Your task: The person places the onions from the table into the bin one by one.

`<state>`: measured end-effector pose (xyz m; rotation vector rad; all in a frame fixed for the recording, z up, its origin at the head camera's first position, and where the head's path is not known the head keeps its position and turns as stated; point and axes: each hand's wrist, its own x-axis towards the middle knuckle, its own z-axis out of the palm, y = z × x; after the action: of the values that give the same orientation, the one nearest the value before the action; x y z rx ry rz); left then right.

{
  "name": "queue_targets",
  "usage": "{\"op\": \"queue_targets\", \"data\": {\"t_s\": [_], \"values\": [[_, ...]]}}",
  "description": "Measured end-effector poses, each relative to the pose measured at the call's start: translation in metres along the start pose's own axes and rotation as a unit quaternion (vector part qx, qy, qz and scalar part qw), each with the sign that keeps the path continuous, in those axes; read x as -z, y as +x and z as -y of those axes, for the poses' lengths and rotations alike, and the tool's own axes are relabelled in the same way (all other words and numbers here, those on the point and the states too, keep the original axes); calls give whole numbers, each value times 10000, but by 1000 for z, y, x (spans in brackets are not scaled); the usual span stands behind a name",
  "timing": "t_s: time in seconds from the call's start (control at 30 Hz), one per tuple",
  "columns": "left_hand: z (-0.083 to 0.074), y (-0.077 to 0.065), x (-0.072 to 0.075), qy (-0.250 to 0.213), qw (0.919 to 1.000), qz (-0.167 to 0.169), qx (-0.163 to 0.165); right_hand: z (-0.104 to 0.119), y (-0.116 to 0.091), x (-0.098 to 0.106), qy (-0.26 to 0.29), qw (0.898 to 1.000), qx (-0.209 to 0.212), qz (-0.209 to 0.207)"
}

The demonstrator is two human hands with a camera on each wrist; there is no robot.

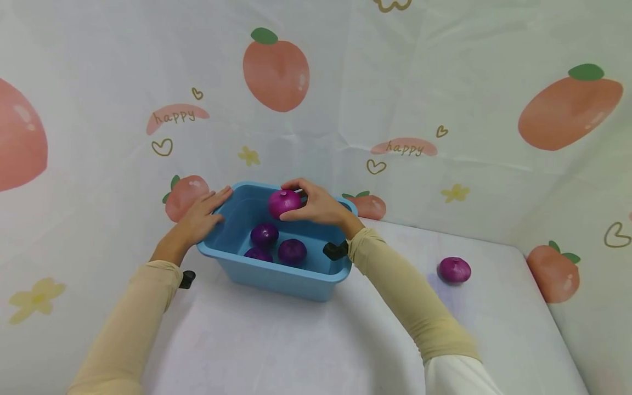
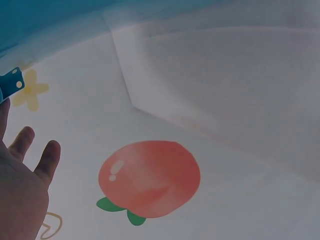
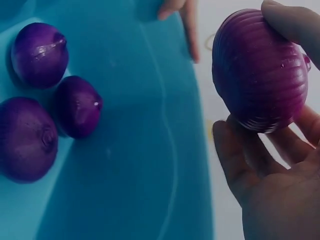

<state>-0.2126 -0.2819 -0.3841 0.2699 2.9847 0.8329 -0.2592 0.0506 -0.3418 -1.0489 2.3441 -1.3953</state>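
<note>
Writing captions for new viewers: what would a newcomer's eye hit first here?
Probably the blue bin near the middle of the head view, with three purple onions inside. Next, the brighter onion in the person's right grip, held up over the bin. Then the lone onion on the white table, off to the right.

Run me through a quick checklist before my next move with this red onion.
1. Right hand gripping the held red onion: ok.
2. Left hand at the rim of the blue tub: ok.
3. Room beside the three red onions inside: ok.
4. Held red onion squarely over the blue tub: cannot tell; the views don't settle it.
5. All onions gathered: not ok; a loose red onion lies on the table, right of the blue tub.
</note>
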Motion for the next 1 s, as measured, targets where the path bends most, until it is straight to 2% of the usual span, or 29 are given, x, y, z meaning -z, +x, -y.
{"op": "queue_targets", "data": {"t_s": [0.27, 0.57, 0.9, 1.0], "values": [[0, 0, 0, 1, 10000, -3, 30, -11, 21, -22, 4, 9992, -240, 329], [-2, 1, -1, -30, 10000, -34, 83, -16, 34, -37, 9, 9980, -495, 386], [-3, 3, -2, -64, 9998, -60, 152, -28, 33, -44, -378, 9926, -994, 581], [-2, 4, -2, -67, 9998, -58, 158, -33, 30, -46, -386, 9905, -1087, 751]]}}
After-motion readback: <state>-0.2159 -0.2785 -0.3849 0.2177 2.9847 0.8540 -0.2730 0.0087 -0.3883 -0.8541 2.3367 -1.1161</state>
